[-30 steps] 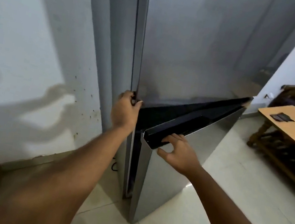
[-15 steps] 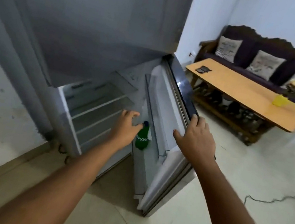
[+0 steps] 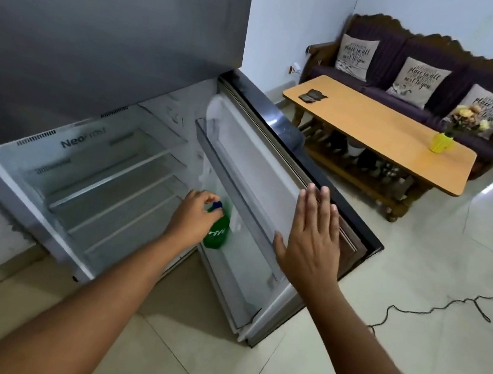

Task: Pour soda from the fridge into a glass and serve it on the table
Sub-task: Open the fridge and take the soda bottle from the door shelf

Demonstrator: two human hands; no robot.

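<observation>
bottle: green soda bottle (image 3: 217,231) with a blue cap, standing in the lower shelf of the fridge door (image 3: 261,169), a bit left of frame centre. Long axis looks roughly upright, cap end toward me.
left hand: my left hand (image 3: 194,219) is right on it, fingers curled around the neck just under the cap. Can't honestly tell if I've got a firm grip yet or I'm just touching.
right hand: my right hand (image 3: 311,240) is spread flat and wide on the inner edge of the door, holding nothing, looks like it's just bracing the door.
nearer hand: left by a mile, so I'd guess the lift goes up and toward me, clear of the shelf rail.
fridge: fridge (image 3: 95,168) shelves in the left half of the frame look bare, slightly blurry.
table: wooden table (image 3: 378,133) in the upper right, well apart from the fridge, with a yellow vase (image 3: 440,142) at its far end.
glass: don't see one anywhere.
floor: pale tiles, black cable (image 3: 447,302) trailing along the right side, something to step over maybe.
</observation>
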